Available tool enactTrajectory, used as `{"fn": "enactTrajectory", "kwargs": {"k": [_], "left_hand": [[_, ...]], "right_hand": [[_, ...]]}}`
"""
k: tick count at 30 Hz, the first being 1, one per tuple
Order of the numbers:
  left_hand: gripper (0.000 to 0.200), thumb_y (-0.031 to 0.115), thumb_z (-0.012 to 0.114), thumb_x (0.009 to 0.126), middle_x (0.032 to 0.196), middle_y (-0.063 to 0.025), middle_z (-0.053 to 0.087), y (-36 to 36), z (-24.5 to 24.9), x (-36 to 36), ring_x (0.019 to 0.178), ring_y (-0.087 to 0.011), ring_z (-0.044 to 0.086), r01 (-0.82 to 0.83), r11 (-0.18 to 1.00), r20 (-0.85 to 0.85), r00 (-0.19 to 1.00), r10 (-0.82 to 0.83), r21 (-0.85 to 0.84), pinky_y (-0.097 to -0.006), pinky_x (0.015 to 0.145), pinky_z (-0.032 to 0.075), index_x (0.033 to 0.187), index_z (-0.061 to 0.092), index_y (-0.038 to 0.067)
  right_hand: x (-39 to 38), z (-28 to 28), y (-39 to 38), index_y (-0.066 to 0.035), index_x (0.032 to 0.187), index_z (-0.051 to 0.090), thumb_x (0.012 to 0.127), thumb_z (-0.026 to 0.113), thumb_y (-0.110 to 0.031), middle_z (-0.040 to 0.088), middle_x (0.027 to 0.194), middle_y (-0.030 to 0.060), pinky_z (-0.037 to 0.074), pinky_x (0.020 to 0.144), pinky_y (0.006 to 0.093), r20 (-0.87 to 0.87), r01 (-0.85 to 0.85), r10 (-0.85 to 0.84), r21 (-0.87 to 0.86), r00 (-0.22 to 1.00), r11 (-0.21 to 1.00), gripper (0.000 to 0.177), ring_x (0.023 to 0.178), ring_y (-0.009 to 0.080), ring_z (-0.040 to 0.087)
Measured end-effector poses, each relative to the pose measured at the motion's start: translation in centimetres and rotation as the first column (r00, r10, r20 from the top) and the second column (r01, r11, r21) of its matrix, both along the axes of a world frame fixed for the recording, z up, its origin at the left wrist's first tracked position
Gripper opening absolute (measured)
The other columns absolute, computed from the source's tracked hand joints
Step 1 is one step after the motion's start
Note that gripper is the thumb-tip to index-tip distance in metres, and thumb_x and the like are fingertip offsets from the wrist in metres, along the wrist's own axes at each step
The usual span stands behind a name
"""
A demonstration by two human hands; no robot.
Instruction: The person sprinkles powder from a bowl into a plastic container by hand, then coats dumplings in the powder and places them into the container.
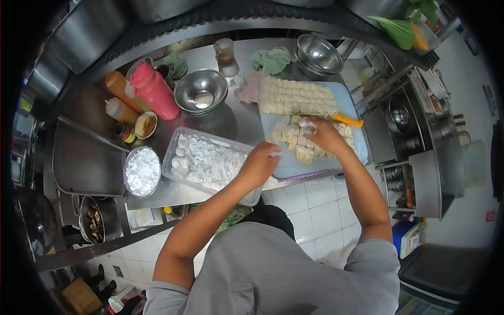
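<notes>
My right hand (324, 135) is over the loose dough pieces (305, 152) on the near part of a light blue cutting board (294, 169). Its fingertips are pinched around a small pale dough piece, which they partly hide. Between the tray and the board, my left hand (259, 166) hovers with fingers loosely bent and apart, nothing visible in them. Beneath that wrist is a clear plastic tray (167, 167) of white-floured pieces (206, 160). Farther back on the board sit neat rows of cut dough (296, 97). A knife's orange handle (349, 121) lies beside them.
A bowl of white powder (142, 172) stands left of the tray. Behind are steel bowls (200, 90), a pink bottle (156, 92), squeeze bottles (119, 111), a glass (226, 56) and a green cloth (272, 60). A steel shelf edge (210, 29) runs overhead.
</notes>
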State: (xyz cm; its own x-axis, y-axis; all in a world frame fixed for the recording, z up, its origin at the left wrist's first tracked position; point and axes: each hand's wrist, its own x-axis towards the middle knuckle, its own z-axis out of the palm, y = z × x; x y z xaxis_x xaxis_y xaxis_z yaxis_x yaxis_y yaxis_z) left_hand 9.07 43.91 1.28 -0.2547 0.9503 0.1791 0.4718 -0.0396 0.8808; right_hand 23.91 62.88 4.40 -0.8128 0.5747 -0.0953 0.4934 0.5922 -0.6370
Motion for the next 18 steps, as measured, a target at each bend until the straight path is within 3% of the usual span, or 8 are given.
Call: {"fn": "enactTrajectory", "kwargs": {"k": [1, 2, 3, 5, 7, 14, 16, 18], "left_hand": [[0.021, 0.004, 0.055, 0.077, 0.100, -0.0172, 0.053, 1.7, -0.7, 0.4, 0.089, -0.0294, 0.056, 0.021, 1.000, -0.088, 0.996, -0.023, -0.019, -0.0341, 0.076, 0.046, 0.097, 0.056, 0.000], [0.021, 0.004, 0.055, 0.077, 0.100, -0.0172, 0.053, 3.0, -1.5, 0.6, 0.089, -0.0294, 0.056, 0.017, 1.000, -0.090, 0.996, -0.019, -0.024, -0.0341, 0.076, 0.046, 0.097, 0.056, 0.000], [0.024, 0.005, 0.055, 0.077, 0.100, -0.0153, 0.054, 4.2, -1.9, 0.7, 0.090, -0.0295, 0.055, -0.094, 0.995, -0.294, 0.951, 0.098, 0.026, -0.0354, 0.075, 0.046, 0.100, 0.055, 0.002], [0.026, 0.005, 0.055, 0.077, 0.100, -0.0134, 0.055, 5.5, -2.2, 0.2, 0.092, -0.0296, 0.054, -0.190, 0.977, -0.486, 0.848, 0.210, 0.091, -0.0368, 0.074, 0.046, 0.103, 0.054, 0.004], [0.027, 0.008, 0.052, 0.078, 0.098, -0.0130, 0.056, 5.8, -1.9, -0.5, 0.097, -0.0310, 0.051, -0.261, 0.961, -0.650, 0.746, 0.144, -0.087, -0.0394, 0.074, 0.044, 0.105, 0.053, 0.006], [0.018, 0.013, 0.053, 0.078, 0.080, -0.0138, 0.061, 5.7, -3.9, -1.7, 0.076, -0.0302, 0.059, -0.217, 0.968, -0.608, 0.788, 0.096, -0.129, -0.0391, 0.067, 0.045, 0.092, 0.056, 0.003], [0.013, 0.011, 0.052, 0.078, 0.073, -0.0142, 0.061, 5.7, -5.3, -2.3, 0.063, -0.0272, 0.060, -0.313, 0.939, -0.201, 0.938, 0.281, -0.146, -0.0374, 0.060, 0.047, 0.087, 0.055, 0.002], [0.013, 0.011, 0.051, 0.078, 0.073, -0.0131, 0.061, 5.5, -5.3, -3.1, 0.062, -0.0247, 0.061, -0.346, 0.923, -0.144, 0.935, 0.323, -0.171, -0.0357, 0.059, 0.048, 0.087, 0.055, 0.002]], "right_hand": [[0.1, -0.6, -0.3, -0.002, 0.108, 0.056, 0.072, 0.067, -0.021, 0.057, 0.107, 0.0193, 0.043, 0.086, 0.0348, -0.004, -0.003, 0.003, -0.003, 1.000, 1.000, 0.042, 0.100, 0.0325, 0.055], [-0.1, -1.4, -0.9, -0.002, 0.110, 0.055, 0.070, 0.068, -0.022, 0.053, 0.113, 0.0199, 0.041, 0.090, 0.0374, 0.033, -0.068, 0.063, 0.179, 0.997, 0.982, 0.046, 0.104, 0.0352, 0.051], [-0.4, -2.1, -1.1, -0.002, 0.112, 0.053, 0.069, 0.069, -0.023, 0.049, 0.119, 0.0204, 0.038, 0.093, 0.0399, 0.079, -0.136, 0.115, 0.352, 0.990, 0.926, 0.051, 0.109, 0.0379, 0.047], [-1.5, -3.0, -1.0, -0.004, 0.117, 0.049, 0.066, 0.070, -0.026, 0.044, 0.125, 0.0203, 0.035, 0.096, 0.0438, 0.139, -0.238, 0.200, 0.370, 0.970, 0.898, 0.060, 0.113, 0.0410, 0.042], [-2.5, -3.6, -1.4, -0.005, 0.118, 0.048, 0.064, 0.071, -0.025, 0.047, 0.121, 0.0183, 0.035, 0.095, 0.0447, 0.180, -0.245, 0.181, 0.465, 0.967, 0.851, 0.061, 0.112, 0.0404, 0.044], [-4.6, -4.4, -0.3, -0.007, 0.120, 0.044, 0.062, 0.072, -0.022, 0.050, 0.114, 0.0147, 0.034, 0.094, 0.0449, 0.153, -0.323, 0.285, 0.421, 0.946, 0.847, 0.066, 0.112, 0.0357, 0.044], [-4.7, -4.2, 0.2, -0.008, 0.124, 0.038, 0.062, 0.072, -0.020, 0.045, 0.122, 0.0172, 0.031, 0.097, 0.0425, 0.152, -0.437, 0.410, 0.330, 0.900, 0.837, 0.072, 0.114, 0.0339, 0.042], [-4.4, -4.5, 0.3, -0.008, 0.124, 0.038, 0.062, 0.072, -0.020, 0.045, 0.122, 0.0173, 0.032, 0.096, 0.0425, 0.115, -0.454, 0.444, 0.350, 0.889, 0.819, 0.072, 0.114, 0.0332, 0.043]]}}
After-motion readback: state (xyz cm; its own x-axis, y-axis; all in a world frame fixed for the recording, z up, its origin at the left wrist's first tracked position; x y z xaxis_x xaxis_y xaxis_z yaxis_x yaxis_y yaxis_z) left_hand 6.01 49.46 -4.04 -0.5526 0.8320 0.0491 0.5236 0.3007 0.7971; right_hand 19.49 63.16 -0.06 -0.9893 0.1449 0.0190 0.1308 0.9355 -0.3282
